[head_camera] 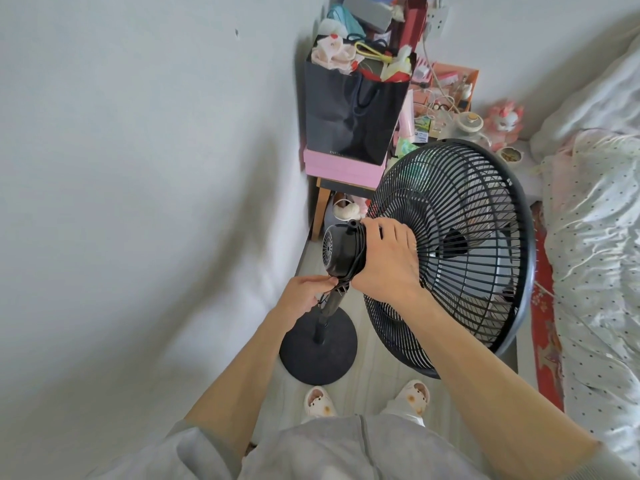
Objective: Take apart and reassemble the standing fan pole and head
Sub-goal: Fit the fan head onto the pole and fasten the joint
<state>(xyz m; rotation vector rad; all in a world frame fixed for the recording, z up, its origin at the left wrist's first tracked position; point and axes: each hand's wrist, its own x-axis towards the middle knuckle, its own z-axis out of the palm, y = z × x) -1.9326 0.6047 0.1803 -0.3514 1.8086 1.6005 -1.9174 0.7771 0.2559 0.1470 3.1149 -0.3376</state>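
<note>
The front of the motor housing (341, 251) is covered by the right hand (388, 261) gripping it. The neck joint (342, 288) is partly hidden by the pinching left hand (304, 294). The bed (595, 237) is cut off by the right edge.

Wearing my soft grey top (311, 452), which fills the 6 o'clock edge of my view, with a line running down the front (zip or seam, honestly can't tell). Its grey sleeves (194, 445) are bunched up at the elbows, so my forearms (242, 368) are bare out to my left hand (304, 296) and right hand (388, 261). Pale trousers (403, 412) peek out around 5 o'clock, plus cream slippers (319, 401) with little brown-spotted animal faces.
</note>
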